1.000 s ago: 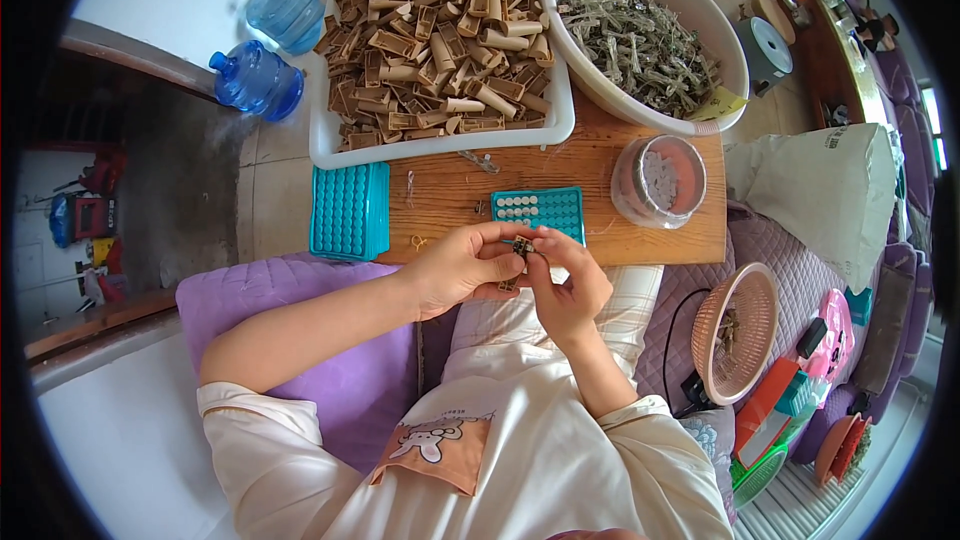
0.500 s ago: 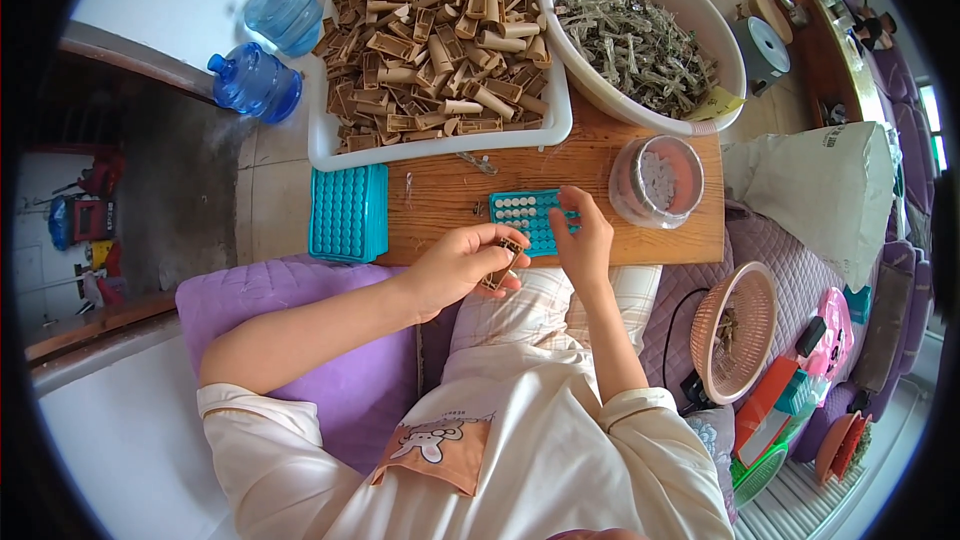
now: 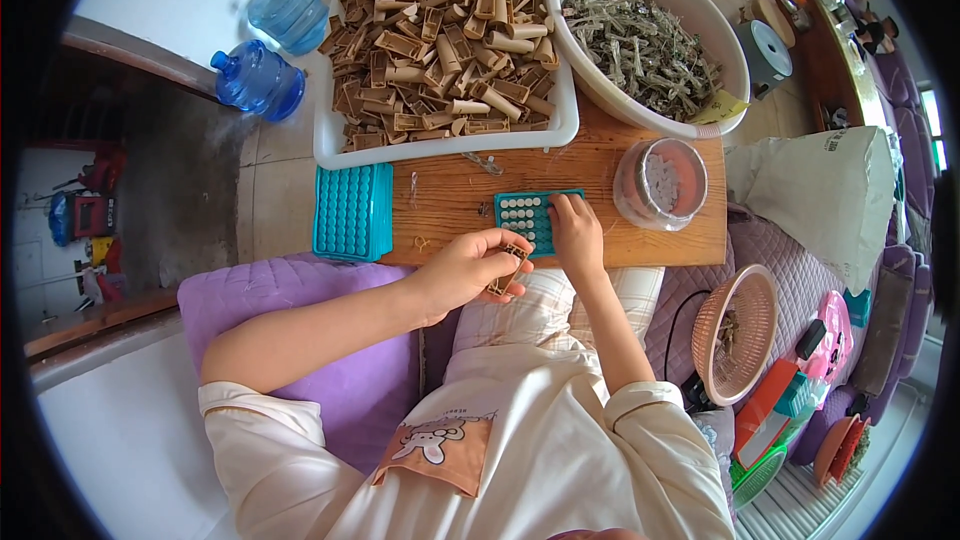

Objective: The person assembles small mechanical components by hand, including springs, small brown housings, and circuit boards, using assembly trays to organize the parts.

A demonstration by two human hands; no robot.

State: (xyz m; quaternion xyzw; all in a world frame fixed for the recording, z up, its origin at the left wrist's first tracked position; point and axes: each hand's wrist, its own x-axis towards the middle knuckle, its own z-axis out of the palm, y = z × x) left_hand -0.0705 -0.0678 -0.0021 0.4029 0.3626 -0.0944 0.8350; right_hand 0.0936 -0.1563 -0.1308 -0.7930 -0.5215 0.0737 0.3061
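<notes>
My left hand (image 3: pixel 458 278) is closed around a small brown plastic casing (image 3: pixel 506 278), held just over the table's near edge with its open side showing inner parts. To its right, my right hand (image 3: pixel 580 238) reaches down onto a teal tray (image 3: pixel 547 237) of round pockets. Its fingers are bent together at the tray's right part, and whatever they pinch is hidden. White round pieces (image 3: pixel 520 208) fill pockets on the tray's left side.
A white bin (image 3: pixel 325 140) heaped with brown casings (image 3: pixel 440 50) stands behind, beside a pale basin (image 3: pixel 735 45) of clear-wrapped parts (image 3: pixel 640 50). Stacked teal trays (image 3: pixel 352 212) sit left on the wooden table (image 3: pixel 450 195); a clear tub (image 3: pixel 660 185) of white pieces stands right.
My right hand has come down onto the tray, its fingers drawing together from a spread pose. The left hand keeps the casing almost in place. The whole view has shifted slightly.
</notes>
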